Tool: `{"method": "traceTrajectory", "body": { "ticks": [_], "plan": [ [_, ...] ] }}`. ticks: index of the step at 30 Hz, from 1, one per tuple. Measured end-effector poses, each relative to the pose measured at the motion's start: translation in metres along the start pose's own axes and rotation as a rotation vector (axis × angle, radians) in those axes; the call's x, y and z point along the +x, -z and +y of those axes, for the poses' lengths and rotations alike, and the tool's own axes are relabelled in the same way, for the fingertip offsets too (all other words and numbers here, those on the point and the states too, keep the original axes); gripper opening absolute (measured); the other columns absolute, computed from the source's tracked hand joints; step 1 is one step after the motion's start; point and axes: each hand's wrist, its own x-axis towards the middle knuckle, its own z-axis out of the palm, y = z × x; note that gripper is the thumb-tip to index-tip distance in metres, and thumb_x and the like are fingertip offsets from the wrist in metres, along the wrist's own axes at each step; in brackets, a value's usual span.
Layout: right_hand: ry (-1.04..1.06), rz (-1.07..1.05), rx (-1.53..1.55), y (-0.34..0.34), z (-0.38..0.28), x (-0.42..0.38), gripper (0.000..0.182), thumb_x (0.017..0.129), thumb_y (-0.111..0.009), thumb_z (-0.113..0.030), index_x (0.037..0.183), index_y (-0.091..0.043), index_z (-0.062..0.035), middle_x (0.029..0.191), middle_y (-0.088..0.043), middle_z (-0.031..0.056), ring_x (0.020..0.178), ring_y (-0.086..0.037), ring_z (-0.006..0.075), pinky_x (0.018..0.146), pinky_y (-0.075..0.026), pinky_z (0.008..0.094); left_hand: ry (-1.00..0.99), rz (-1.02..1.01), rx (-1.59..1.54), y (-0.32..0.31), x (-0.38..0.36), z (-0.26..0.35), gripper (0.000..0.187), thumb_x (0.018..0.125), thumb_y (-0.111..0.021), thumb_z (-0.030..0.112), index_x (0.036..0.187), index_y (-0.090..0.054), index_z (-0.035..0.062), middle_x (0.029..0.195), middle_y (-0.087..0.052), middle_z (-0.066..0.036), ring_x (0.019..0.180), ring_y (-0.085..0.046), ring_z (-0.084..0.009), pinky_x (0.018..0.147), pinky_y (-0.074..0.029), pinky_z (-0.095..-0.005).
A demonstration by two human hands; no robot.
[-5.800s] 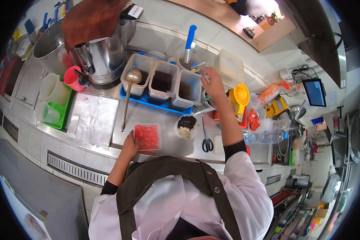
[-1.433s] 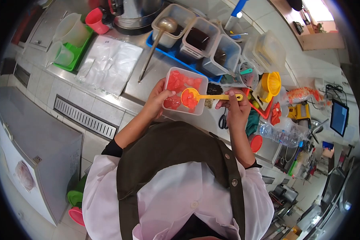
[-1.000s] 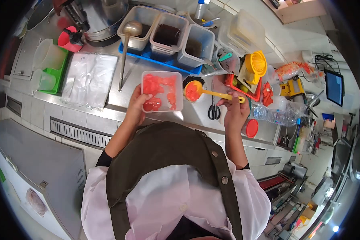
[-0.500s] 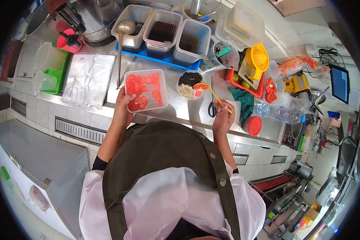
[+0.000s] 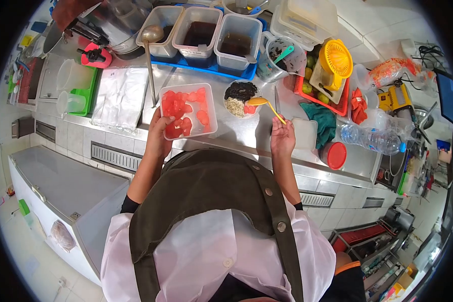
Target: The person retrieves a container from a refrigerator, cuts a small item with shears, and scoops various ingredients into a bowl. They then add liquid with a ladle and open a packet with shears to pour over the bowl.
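Note:
My left hand grips the near left side of a square clear plastic container holding glossy red pieces. In my right hand is the handle of a yellow spoon. The spoon's bowl, rounded side up, is over the right side of a round tub. Inside the tub lie black strips, pale grainy bits and some red pieces. A thin metal blade lies just beyond my right hand.
Behind the tub, a blue tray bears bins of dark liquid, with a ladle alongside. Plastic bags lie left. To the right are a green cloth, red-lidded jar, red basket and bottles.
The spoon's bowl, which held red pieces, has turned over above the tub, and red pieces show in the tub below. My left hand still holds the container. The whole view has shifted slightly.

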Motion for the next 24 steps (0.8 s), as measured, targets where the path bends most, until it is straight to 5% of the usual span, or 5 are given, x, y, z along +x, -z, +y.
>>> {"method": "traceTrajectory", "body": {
  "ticks": [4, 24],
  "plan": [
    [-0.025, 0.000, 0.019, 0.002, 0.003, 0.005, 0.007, 0.089, -0.049, -0.007, 0.088, -0.053, -0.0020, 0.103, -0.058, 0.0224, 0.096, -0.059, 0.0306, 0.092, -0.046, 0.0422, -0.005, 0.011, 0.116, -0.007, -0.006, 0.001, 0.059, 0.076, -0.051, 0.015, 0.130, -0.035, -0.0011, 0.122, -0.051, -0.017, 0.114, -0.051, -0.0278, 0.091, -0.045, -0.0389],
    [-0.108, -0.043, 0.115, 0.003, -0.002, 0.003, 0.016, 0.093, -0.046, -0.012, 0.093, -0.056, 0.0010, 0.101, -0.061, 0.0211, 0.094, -0.061, 0.0283, 0.091, -0.048, 0.0393, -0.019, 0.017, 0.074, -0.008, -0.012, 0.002, 0.055, 0.077, -0.048, 0.011, 0.130, -0.036, 0.0007, 0.124, -0.049, -0.015, 0.114, -0.050, -0.0272, 0.091, -0.045, -0.0406]
  ]
}}
